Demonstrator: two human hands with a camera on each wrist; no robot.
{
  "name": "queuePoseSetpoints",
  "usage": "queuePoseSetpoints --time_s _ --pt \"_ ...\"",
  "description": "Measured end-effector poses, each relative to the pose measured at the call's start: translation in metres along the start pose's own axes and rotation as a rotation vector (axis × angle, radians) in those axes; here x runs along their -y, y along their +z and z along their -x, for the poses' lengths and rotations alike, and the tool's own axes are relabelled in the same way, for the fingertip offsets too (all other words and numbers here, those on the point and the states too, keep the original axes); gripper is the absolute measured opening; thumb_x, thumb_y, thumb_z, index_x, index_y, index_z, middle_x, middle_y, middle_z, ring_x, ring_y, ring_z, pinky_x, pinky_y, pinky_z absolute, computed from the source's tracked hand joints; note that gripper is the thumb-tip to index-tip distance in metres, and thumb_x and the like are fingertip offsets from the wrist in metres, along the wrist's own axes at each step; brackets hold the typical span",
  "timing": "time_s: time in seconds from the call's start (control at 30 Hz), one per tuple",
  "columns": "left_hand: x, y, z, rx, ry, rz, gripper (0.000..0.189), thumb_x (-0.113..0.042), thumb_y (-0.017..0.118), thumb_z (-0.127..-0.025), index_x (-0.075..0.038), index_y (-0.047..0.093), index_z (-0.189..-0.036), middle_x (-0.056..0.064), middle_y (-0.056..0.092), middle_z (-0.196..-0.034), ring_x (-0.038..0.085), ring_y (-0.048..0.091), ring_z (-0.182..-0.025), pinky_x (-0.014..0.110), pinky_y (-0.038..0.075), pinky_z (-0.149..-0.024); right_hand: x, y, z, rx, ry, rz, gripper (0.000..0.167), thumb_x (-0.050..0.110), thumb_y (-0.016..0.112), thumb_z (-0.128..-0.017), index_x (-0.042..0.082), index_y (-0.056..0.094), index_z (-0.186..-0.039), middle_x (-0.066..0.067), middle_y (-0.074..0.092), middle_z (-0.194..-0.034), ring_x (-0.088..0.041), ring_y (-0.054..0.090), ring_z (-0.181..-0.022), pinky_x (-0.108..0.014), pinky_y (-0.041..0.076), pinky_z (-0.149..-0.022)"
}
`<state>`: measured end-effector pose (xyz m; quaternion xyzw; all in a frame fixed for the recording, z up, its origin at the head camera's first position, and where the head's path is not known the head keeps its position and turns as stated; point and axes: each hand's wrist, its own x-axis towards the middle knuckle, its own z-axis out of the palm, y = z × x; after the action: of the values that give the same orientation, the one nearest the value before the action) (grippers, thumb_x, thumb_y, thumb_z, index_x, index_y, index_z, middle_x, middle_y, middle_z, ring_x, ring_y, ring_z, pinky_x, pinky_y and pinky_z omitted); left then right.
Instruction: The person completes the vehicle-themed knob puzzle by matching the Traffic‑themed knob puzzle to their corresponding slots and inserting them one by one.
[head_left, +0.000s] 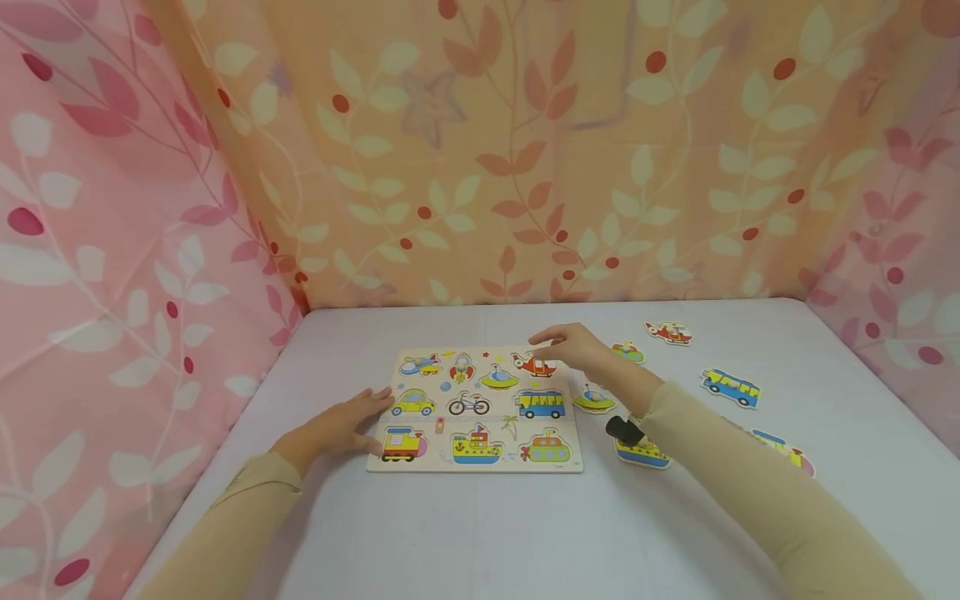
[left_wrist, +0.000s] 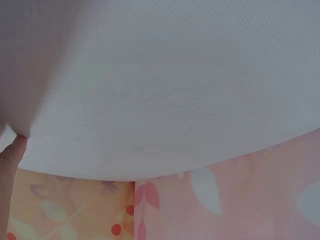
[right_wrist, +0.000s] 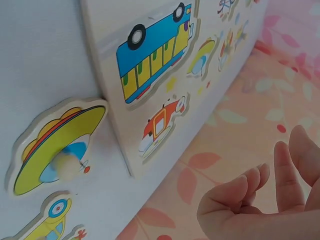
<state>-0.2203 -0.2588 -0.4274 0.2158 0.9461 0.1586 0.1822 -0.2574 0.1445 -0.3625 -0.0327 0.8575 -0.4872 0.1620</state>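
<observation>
A pale wooden puzzle board point(head_left: 480, 425) with printed vehicle pictures lies on the table. My left hand point(head_left: 341, 429) rests at its left edge, fingers extended; only a fingertip point(left_wrist: 20, 145) shows in the left wrist view. Over the board's upper right corner, near the helicopter picture point(head_left: 536, 365), my right hand point(head_left: 573, 346) hovers. In the right wrist view the fingers of the right hand point(right_wrist: 265, 187) are loosely bent, thumb and index apart, with nothing between them. A flying saucer piece point(right_wrist: 62, 145) with a round knob lies beside the board's right edge.
To the right lie loose pieces: a red helicopter point(head_left: 670, 332), a submarine point(head_left: 628, 352), a blue bus point(head_left: 731, 388), a boat point(head_left: 641, 452) and a train point(head_left: 798, 458), some partly behind the right arm. A yellow car piece point(right_wrist: 47, 227) is cut off. Patterned curtains point(head_left: 480, 167) surround the table.
</observation>
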Motion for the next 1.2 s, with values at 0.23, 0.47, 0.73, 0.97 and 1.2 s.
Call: queuePoseSetpoints --time_s 0.23,0.47,0.73,0.97,1.2 --pt "0.003 0.0 0.0 0.001 0.017 0.003 0.094 -0.048 0.076 -0.077 -0.009 0.034 -0.151 0.01 0.023 -0.159 0.042 0.011 -0.145 0.065 0.017 -0.11 -0.009 -0.013 0.011 -0.01 0.015 0.032 0.039 0.02 0.065 -0.094 0.007 0.061 -0.131 -0.018 0.049 -0.131 -0.036 0.045 -0.118 -0.056 0.039 -0.101" --pt "0.007 0.002 -0.003 -0.002 0.012 -0.002 0.095 -0.051 0.076 -0.076 -0.01 0.034 -0.151 0.008 0.023 -0.16 0.041 0.011 -0.145 0.064 0.017 -0.11 -0.019 -0.024 0.017 -0.022 0.035 0.073 0.039 0.022 0.065 -0.095 0.007 0.061 -0.131 -0.017 0.05 -0.121 -0.032 0.044 -0.109 -0.049 0.043 -0.092" --pt "0.006 0.001 -0.003 -0.001 0.018 0.004 0.095 -0.051 0.076 -0.076 -0.008 0.034 -0.151 0.01 0.024 -0.159 0.042 0.012 -0.145 0.066 0.016 -0.11 -0.032 -0.032 0.026 -0.014 0.058 0.072 0.04 0.021 0.064 -0.095 0.006 0.06 -0.132 -0.021 0.048 -0.133 -0.036 0.044 -0.117 -0.052 0.042 -0.099" --pt "0.006 0.001 -0.001 -0.006 0.014 0.004 0.095 -0.051 0.076 -0.076 -0.01 0.034 -0.152 0.01 0.024 -0.159 0.042 0.011 -0.145 0.066 0.016 -0.109 -0.041 -0.038 0.03 -0.007 0.031 0.078 0.041 0.02 0.065 -0.095 0.004 0.059 -0.132 -0.023 0.048 -0.133 -0.036 0.045 -0.116 -0.053 0.041 -0.1" --pt "0.006 0.002 -0.001 -0.005 0.004 0.011 0.095 -0.051 0.075 -0.076 -0.01 0.034 -0.152 0.01 0.023 -0.159 0.041 0.01 -0.145 0.066 0.015 -0.109 -0.052 -0.044 0.03 -0.003 0.01 0.085 0.039 0.018 0.066 -0.093 0.004 0.062 -0.129 -0.018 0.05 -0.119 -0.031 0.044 -0.105 -0.046 0.046 -0.09"
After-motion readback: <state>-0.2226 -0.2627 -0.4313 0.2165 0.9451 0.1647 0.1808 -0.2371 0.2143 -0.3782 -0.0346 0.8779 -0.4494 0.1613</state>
